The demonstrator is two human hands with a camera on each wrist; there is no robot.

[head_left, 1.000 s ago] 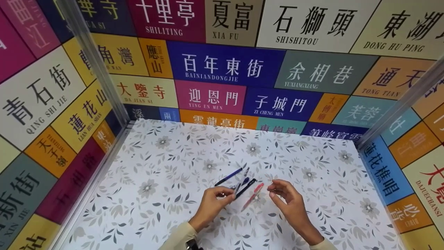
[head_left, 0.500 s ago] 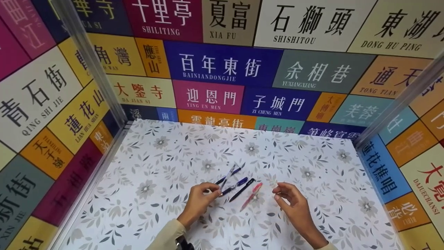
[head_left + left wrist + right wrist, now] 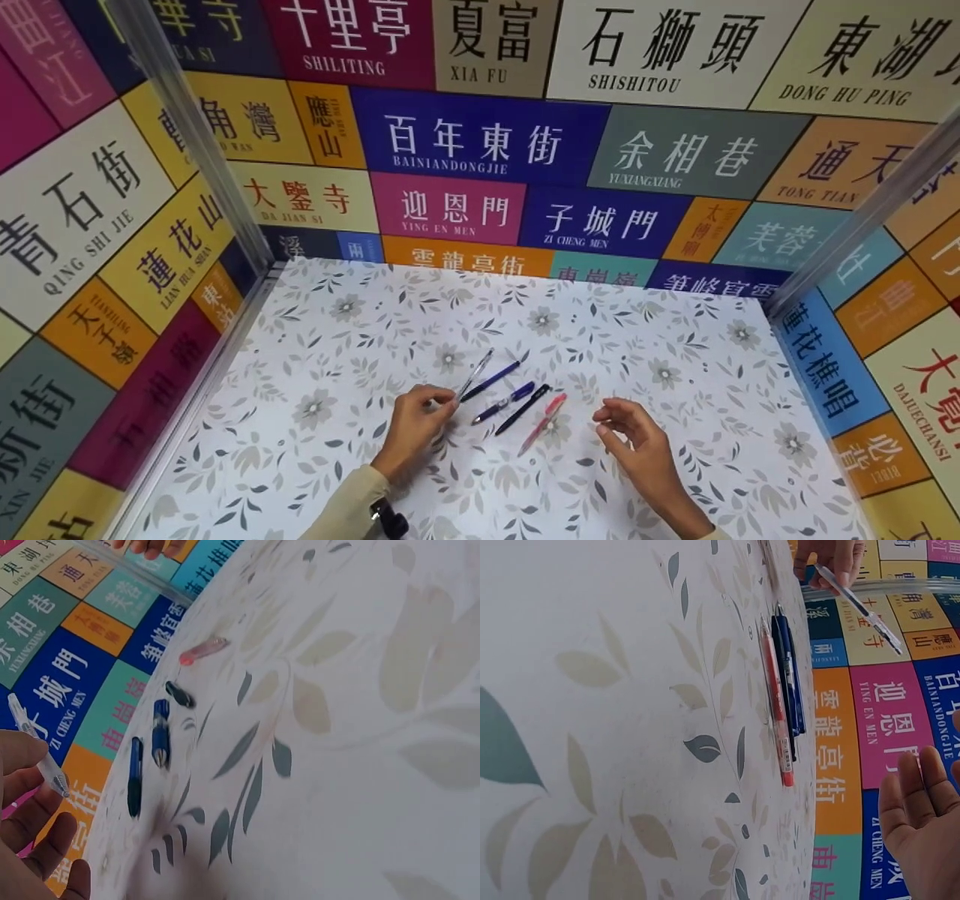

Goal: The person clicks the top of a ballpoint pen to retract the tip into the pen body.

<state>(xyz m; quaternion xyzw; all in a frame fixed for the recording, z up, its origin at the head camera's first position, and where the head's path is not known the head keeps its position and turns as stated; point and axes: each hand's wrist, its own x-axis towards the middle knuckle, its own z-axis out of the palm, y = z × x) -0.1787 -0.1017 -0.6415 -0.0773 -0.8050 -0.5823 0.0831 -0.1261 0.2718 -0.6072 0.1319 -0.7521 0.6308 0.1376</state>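
My left hand (image 3: 416, 426) pinches a clear pen (image 3: 478, 370) between thumb and fingers, at the left end of a group of pens. The left wrist view shows this clear pen (image 3: 36, 741) held slantwise above the table. Just right of it lie a slim dark blue pen (image 3: 493, 379), a thicker blue pen (image 3: 505, 402), a black pen (image 3: 523, 410) and a red pen (image 3: 545, 421), all tilted the same way. My right hand (image 3: 637, 444) hovers right of the red pen, fingers loosely bent, holding nothing.
The pens lie on a white table (image 3: 337, 465) with a leaf and flower print. Walls of coloured sign panels (image 3: 480, 139) enclose it at the back and both sides. Clear strips (image 3: 240, 187) run up the corners. A dark watch (image 3: 388, 519) is on the left wrist.
My left hand has moved left, carrying the clear pen from above the other pens to their left side. The right hand has shifted slightly right; the other pens lie still.
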